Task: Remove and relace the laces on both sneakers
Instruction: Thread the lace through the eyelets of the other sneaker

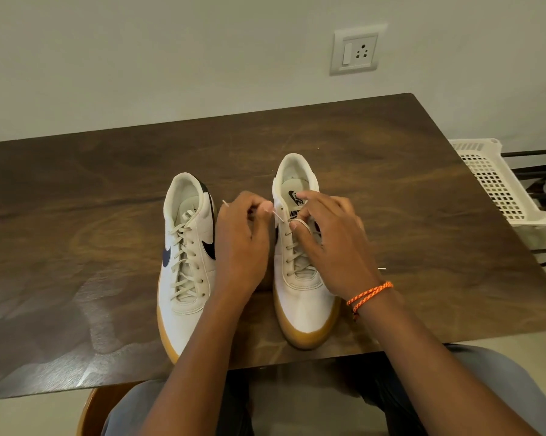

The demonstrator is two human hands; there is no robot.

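Observation:
Two white sneakers with gum soles and dark swooshes stand side by side on the brown table (76,190), toes toward me. The left sneaker (186,265) is laced up its whole front. The right sneaker (300,278) shows lacing on its lower eyelets. My left hand (241,243) pinches one end of the cream lace (279,218) beside the right sneaker's top eyelets; the lace tip sticks out at its left. My right hand (331,247) rests on the right sneaker's tongue and holds a loop of the same lace at the top eyelets. An orange cord circles my right wrist.
A white perforated plastic basket (498,180) sits off the table's right edge by dark metal bars. A wall socket (355,50) is on the wall behind. My knees and a chair's wooden edge show below the table's front edge.

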